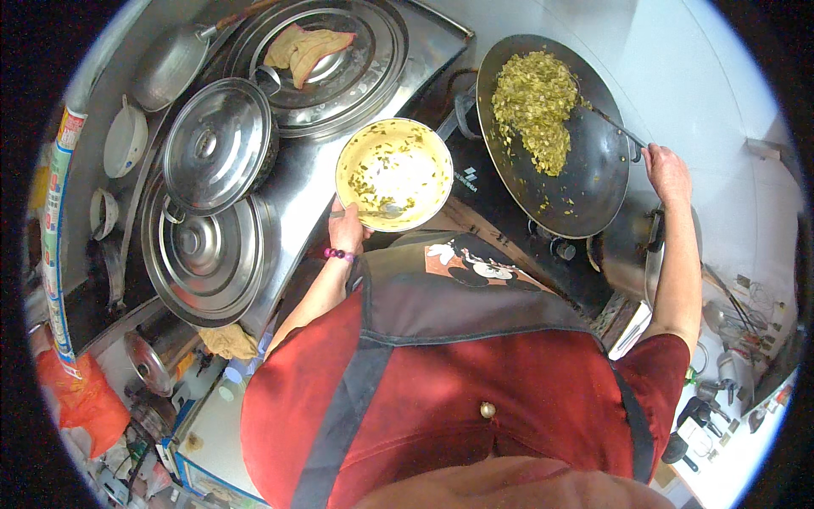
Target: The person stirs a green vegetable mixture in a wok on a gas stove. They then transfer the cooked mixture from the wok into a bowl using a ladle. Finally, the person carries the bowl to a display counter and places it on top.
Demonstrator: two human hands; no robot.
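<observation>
My left hand (346, 228) grips the near rim of a yellow enamel bowl (353, 151), its thumb over the handle of a spoon (385, 212). Bits of chopped green vegetable cling to the bowl's inside. To the right, a dark wok (588, 188) stands tilted in view over the stove, holding a heap of chopped yellow-green vegetable (537, 105). My right hand (668, 175) is closed around the handle of a long cooking utensil (615, 125), at the wok's right rim. The utensil's head is partly hidden at the edge of the heap.
Left of the bowl, a steel counter (311, 191) carries a lidded pot (216, 146) and large steel lids (197, 254). A folded cloth (308, 51) lies on the far lid. Another pot (655, 254) stands below my right forearm. Utensils hang at the far right.
</observation>
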